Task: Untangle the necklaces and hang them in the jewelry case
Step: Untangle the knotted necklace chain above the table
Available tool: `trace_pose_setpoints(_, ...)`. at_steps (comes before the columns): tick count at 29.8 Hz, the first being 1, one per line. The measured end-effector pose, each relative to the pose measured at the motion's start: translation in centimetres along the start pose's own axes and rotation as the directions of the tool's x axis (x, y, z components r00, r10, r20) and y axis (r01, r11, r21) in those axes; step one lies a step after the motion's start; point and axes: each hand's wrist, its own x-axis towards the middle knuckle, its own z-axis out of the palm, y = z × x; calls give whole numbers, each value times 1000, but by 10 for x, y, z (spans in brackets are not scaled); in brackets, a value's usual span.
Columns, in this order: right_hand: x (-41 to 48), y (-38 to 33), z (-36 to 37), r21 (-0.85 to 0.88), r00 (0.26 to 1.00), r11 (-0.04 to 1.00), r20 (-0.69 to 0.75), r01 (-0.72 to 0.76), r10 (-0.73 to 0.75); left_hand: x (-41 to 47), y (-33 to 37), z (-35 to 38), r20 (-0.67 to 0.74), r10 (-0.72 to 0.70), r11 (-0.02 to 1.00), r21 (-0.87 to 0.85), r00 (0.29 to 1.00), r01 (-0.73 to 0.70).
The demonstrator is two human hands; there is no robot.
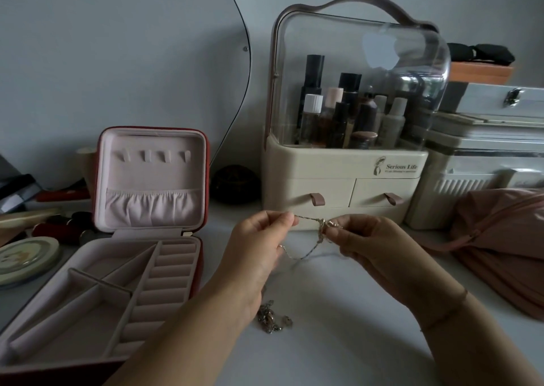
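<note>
Careful above the counter (338, 341), right of the open case (153, 138): left hand (259, 247) and right hand (374, 247), with heaped necklaces (272, 318) lying under the left wrist, stretch one chain (306, 219) taut, and a harder tug could cinch the knot (322, 226) by the right fingers or snap a link. Both hands hover raised, roughly level, thumb and fingers clamped on that chain.

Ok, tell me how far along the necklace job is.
Done: the jewelry case stands open, hooks bare. In hand: the left hand and right hand pinch a knotted chain between them. Left: that knot, the chain heap on the table, all the hanging.
</note>
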Motion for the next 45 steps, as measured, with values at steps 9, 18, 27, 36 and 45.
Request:
trace_pose_setpoints(9,3,-2,1,-80,987,989,-98,122,-130,0,-6,0,46,24,985,169,999,-31)
trace_pose_setpoints(18,25,-34,-3,-421,988,894,39,154,-152,-1,-9,5,-24,133,961,249,991,-123)
trace_pose_setpoints(27,42,-35,-5,-311,997,947,10,76,-76,2,16,29,83,-58,997,65,995,53)
trace_pose_setpoints(36,42,-21,-13,-158,998,985,24,62,-59,10,5,30,42,-70,998,-5,997,70)
trace_pose_setpoints(45,36,-20,-12,-63,990,988,-3,142,-143,10,5,29,43,-99,984,-142,994,104)
